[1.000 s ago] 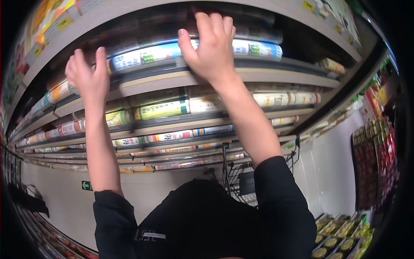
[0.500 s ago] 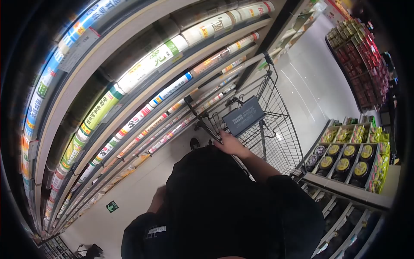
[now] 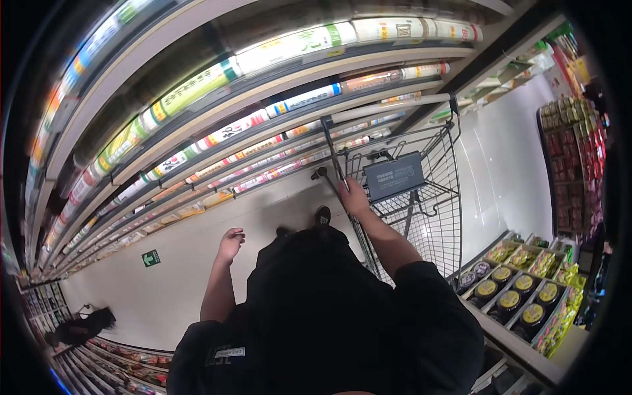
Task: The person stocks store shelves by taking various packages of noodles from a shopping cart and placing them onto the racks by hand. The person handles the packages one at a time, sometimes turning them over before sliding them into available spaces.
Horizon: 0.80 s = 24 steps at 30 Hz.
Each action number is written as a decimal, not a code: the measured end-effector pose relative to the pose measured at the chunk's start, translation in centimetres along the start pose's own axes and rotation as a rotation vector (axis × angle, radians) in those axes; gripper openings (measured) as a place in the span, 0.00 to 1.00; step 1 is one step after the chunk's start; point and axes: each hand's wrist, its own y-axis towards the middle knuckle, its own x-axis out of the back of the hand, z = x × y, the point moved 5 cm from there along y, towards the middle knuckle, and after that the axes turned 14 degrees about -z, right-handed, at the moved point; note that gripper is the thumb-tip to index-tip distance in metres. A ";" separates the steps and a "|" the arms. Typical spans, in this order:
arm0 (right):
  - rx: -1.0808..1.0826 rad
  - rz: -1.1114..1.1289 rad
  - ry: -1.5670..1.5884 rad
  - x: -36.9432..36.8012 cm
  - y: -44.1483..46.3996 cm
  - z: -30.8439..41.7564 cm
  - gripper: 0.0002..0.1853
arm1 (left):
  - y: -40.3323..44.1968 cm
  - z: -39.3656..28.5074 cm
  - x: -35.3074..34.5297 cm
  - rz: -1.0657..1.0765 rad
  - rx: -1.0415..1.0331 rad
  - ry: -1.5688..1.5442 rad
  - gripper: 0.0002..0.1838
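My right hand [image 3: 354,196] is closed round the dark side frame of a wire shopping cart [image 3: 442,245]. The cart stands to the right, with a grey plaque [image 3: 395,176] beside that hand and a pale handle bar [image 3: 388,107] along the shelf side. On the left, my left hand [image 3: 232,245] hangs over the floor with its fingers loosely bent and apart. Nothing shows in it. Between my arms, my dark clothing and a shoe [image 3: 322,216] are visible.
Long shelves [image 3: 197,155] of packaged goods curve along the left and top. At right stand jars with yellow lids [image 3: 509,299] and a display of red packs [image 3: 566,164]. A green arrow sign [image 3: 151,258] lies on the floor. A dark figure [image 3: 85,326] is far left.
My left hand has come out from beside my body and swung out over the floor. My right hand keeps its hold on the cart. The view has turned, and more floor shows.
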 end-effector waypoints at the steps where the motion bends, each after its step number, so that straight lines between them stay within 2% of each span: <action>1: -0.024 0.035 0.015 0.1 -0.1 0.2 0.22 | -0.3 0.3 -0.3 0.008 -0.010 -0.015 0.19; 5: -0.028 -0.038 -0.017 -0.2 -1.7 0.6 0.22 | -2.1 6.0 -0.8 0.019 0.041 -0.097 0.19; 8: -0.103 0.013 -0.248 -0.2 -3.9 1.9 0.25 | -4.8 14.2 0.2 0.042 0.123 -0.068 0.19; 10: -0.071 -0.015 -0.282 -0.5 -5.6 3.3 0.26 | -7.2 19.7 2.2 0.017 0.274 -0.015 0.18; 12: -0.045 -0.013 -0.339 -0.9 -7.9 4.5 0.27 | -7.3 28.7 4.0 0.008 0.270 0.043 0.15; 16: 0.013 0.030 -0.474 -2.7 -12.1 5.9 0.27 | -13.6 38.0 9.2 -0.062 0.443 -0.089 0.09; 23: 0.005 0.088 -0.542 -5.3 -18.2 10.0 0.29 | -19.0 48.9 13.9 -0.167 0.598 -0.121 0.08; 24: 0.006 0.096 -0.550 -6.1 -18.7 10.1 0.30 | -19.4 49.1 14.2 -0.221 0.657 -0.253 0.08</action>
